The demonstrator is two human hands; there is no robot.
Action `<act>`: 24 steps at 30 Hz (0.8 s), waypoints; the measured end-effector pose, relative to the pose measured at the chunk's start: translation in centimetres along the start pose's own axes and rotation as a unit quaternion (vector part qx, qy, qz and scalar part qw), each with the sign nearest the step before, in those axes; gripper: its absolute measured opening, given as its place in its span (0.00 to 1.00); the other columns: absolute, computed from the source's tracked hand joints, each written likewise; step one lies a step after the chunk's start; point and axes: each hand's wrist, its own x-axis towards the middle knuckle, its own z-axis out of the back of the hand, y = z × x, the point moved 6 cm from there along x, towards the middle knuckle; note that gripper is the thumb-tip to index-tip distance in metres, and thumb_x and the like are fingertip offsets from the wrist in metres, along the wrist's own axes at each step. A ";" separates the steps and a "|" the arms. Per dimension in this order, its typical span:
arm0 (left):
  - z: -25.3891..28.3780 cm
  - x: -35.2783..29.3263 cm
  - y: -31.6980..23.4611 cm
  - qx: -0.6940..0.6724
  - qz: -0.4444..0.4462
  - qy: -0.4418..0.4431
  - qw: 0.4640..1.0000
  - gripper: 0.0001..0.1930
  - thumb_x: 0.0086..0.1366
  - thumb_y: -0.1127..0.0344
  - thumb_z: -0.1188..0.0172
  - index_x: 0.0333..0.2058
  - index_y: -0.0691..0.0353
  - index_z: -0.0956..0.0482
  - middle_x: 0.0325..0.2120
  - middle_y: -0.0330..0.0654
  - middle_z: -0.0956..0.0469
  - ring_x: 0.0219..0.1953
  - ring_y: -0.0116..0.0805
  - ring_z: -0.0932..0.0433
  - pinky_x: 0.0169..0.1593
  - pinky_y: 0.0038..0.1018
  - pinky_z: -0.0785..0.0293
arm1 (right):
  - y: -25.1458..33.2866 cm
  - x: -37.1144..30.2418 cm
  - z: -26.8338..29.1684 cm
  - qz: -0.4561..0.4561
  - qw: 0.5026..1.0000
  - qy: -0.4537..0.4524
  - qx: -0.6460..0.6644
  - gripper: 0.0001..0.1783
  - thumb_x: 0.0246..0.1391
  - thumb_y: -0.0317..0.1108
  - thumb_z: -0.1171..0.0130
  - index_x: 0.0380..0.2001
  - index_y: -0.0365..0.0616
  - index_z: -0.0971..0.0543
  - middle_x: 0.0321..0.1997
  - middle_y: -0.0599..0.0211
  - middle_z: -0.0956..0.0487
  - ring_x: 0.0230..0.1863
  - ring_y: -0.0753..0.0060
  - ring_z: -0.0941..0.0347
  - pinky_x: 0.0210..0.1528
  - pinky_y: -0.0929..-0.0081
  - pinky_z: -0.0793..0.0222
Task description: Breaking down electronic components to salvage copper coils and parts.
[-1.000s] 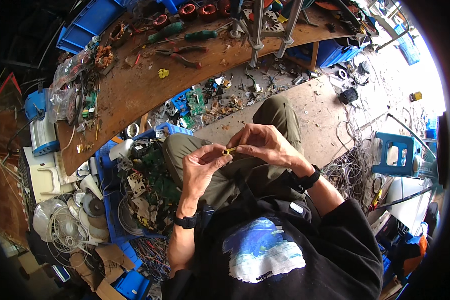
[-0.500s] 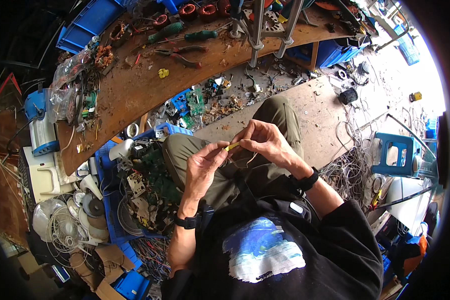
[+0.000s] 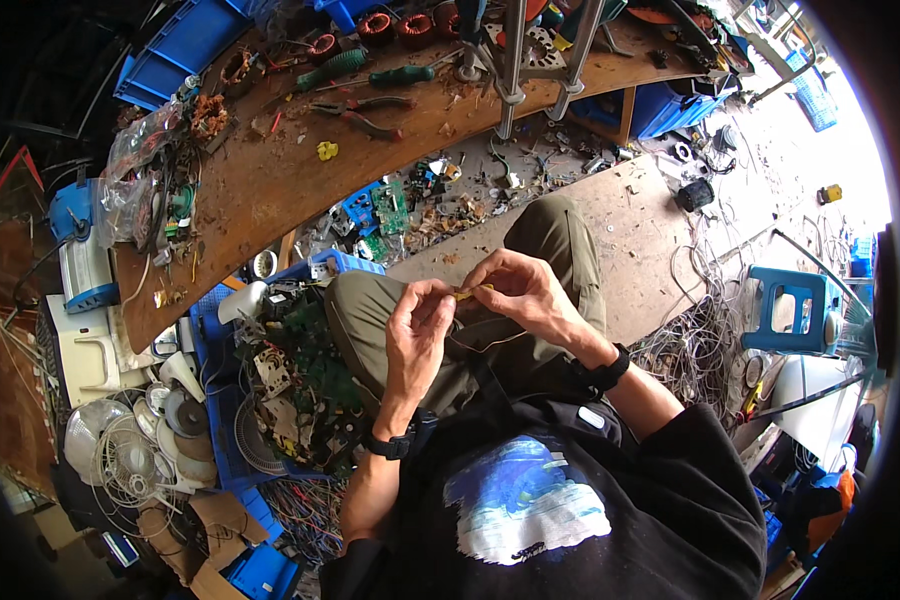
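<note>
Hands – left hand (image 3: pixel 417 335) and right hand (image 3: pixel 523 292) pinched together on small yellow piece (image 3: pixel 473 291) with thin wire (image 3: pixel 490 343) | risk – fingertip slip likely drops it into scrap crate (image 3: pixel 207 330).

Cluttered scrap workshop in daylight

A worn wooden workbench (image 3: pixel 270 190) stood over a littered floor (image 3: pixel 650 215); a blue stool (image 3: pixel 795 310) sat among tangled wires (image 3: pixel 695 345).

Both hands (image 3: pixel 470 310) on small yellow piece (image 3: pixel 473 291)
</note>
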 end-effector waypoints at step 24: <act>2.9 0.0 0.1 -0.116 0.052 -0.039 0.991 0.10 0.69 0.75 0.37 0.47 0.64 0.23 0.44 0.46 0.16 0.47 0.30 0.18 0.55 0.25 0.21 | 1.1 0.3 1.0 0.001 0.998 -0.043 -0.036 0.08 0.62 0.23 0.37 0.43 0.35 0.21 0.45 0.66 0.18 0.47 0.75 0.19 0.54 0.77 0.22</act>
